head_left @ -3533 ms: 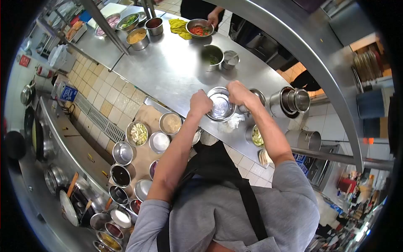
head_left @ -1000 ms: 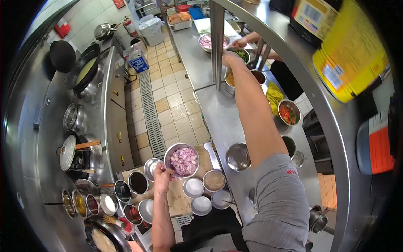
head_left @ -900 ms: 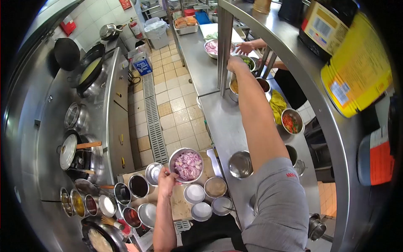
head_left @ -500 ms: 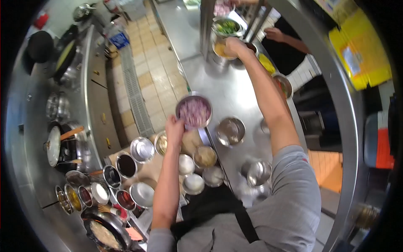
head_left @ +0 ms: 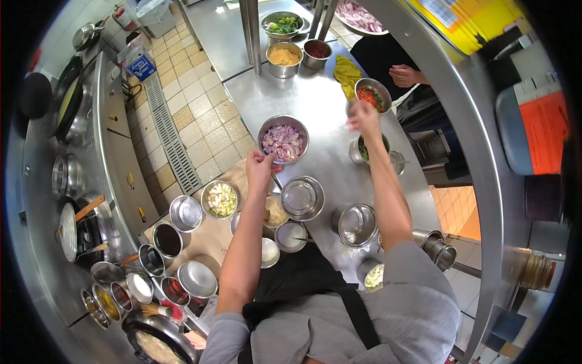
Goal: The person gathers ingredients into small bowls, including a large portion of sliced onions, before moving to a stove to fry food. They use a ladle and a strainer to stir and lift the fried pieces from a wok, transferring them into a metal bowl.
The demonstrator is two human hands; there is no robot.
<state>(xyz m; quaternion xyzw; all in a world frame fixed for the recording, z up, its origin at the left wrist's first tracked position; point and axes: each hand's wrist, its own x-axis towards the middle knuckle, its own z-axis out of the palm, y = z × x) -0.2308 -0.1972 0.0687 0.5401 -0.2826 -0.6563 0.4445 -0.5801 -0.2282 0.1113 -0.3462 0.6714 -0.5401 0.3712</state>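
My left hand pinches the near rim of a steel bowl of chopped purple onion, which sits at the left edge of the steel counter. Blurred by motion, my right hand is at the near side of a bowl of chopped red and green peppers, overlapping its rim in this view. Just below that hand, partly behind my forearm, stands a pot with something green. An empty-looking steel bowl lies near my left hand.
A bowl of shredded orange food, a bowl of leafy greens and a yellow cloth are on the counter. Another person's hand shows across it. Several sauce pots and a wok stand at lower left.
My right hand has moved from the orange food bowl toward me to the pepper bowl. My left hand still grips the onion bowl. The camera view has shifted.
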